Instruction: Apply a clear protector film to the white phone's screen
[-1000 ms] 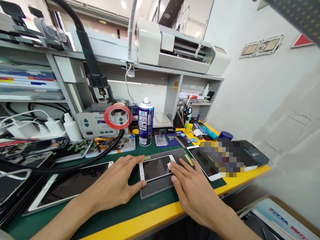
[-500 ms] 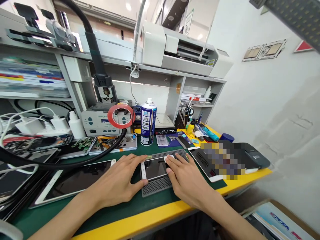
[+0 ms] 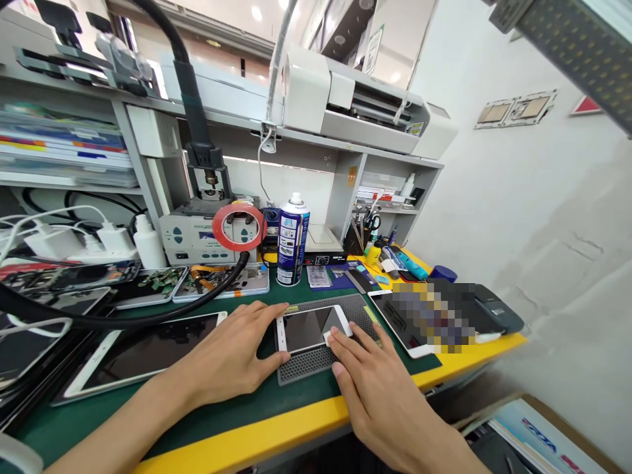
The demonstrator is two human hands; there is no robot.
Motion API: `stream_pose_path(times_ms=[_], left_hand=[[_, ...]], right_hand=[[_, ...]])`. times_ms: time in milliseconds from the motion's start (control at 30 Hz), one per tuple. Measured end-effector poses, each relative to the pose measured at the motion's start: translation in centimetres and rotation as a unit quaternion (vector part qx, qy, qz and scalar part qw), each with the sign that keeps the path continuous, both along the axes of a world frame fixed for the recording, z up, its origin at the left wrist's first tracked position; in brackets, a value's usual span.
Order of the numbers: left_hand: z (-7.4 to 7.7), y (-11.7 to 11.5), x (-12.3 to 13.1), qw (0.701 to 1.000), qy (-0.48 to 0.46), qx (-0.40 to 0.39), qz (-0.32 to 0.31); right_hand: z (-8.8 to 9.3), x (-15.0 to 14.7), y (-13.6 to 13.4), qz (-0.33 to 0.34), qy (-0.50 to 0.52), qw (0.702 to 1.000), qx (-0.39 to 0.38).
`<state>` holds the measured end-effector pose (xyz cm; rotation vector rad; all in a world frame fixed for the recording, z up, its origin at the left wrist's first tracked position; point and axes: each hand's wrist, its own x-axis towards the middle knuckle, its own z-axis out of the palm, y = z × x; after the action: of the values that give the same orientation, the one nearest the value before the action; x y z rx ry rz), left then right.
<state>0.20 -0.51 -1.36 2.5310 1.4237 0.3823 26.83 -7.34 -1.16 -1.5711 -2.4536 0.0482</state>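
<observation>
Now we pin the white-framed smartphone (image 3: pixel 309 328) on its grey perforated mat (image 3: pixel 303 366), left hand (image 3: pixel 232 359) and right hand (image 3: pixel 370 385) flat, grasping nothing.

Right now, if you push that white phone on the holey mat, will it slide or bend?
The white phone looks flat and rigid, so it probably won't bend. Its shiny glass front is likely slippery and breakable. The perforated grey mat under it probably grips it; the left hand and right hand touch its ends.
</observation>
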Motion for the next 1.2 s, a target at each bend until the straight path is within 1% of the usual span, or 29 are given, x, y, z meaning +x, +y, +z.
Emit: stream_pose_path(times_ms=[67, 167, 400, 500, 633, 867, 967, 1067, 1200], left_hand=[[-0.1, 0.0, 0.0, 1.0, 0.003, -0.002, 0.001], [-0.2, 0.0, 0.0, 1.0, 0.009, 0.0, -0.001], [-0.2, 0.1, 0.1, 1.0, 0.002, -0.004, -0.005], [-0.1, 0.0, 0.1, 1.0, -0.012, 0.002, -0.007], [-0.1, -0.1, 0.0, 0.999, -0.031, 0.017, -0.012], [-0.3, 0.0, -0.1, 0.999, -0.034, 0.031, -0.007], [-0.1, -0.1, 0.0, 0.999, -0.027, 0.031, -0.008], [0.1, -0.2, 0.1, 1.0, -0.019, 0.023, -0.011], [0.3, -0.3, 0.2, 1.0, -0.02, 0.018, -0.011]], right_hand=[[0.0, 0.1, -0.4, 0.002, -0.002, 1.0, 0.0], [0.1, 0.0, 0.1, 0.003, -0.008, 1.0, 0.007], [0.0, -1.4, 3.9, 0.0, -0.022, 0.999, 0.041], [-0.2, -2.1, 4.8, 0.0, -0.019, 0.999, 0.05], [-0.5, -2.5, 4.1, -0.005, -0.011, 0.999, 0.053], [-0.7, -1.7, 0.4, 0.015, -0.023, 0.999, 0.032], [-0.7, -1.4, -0.5, 0.018, -0.027, 0.999, 0.026], [-0.6, -1.5, -0.4, 0.016, -0.025, 0.999, 0.028], [-0.7, -2.2, 1.2, 0.016, -0.015, 0.999, 0.031]])
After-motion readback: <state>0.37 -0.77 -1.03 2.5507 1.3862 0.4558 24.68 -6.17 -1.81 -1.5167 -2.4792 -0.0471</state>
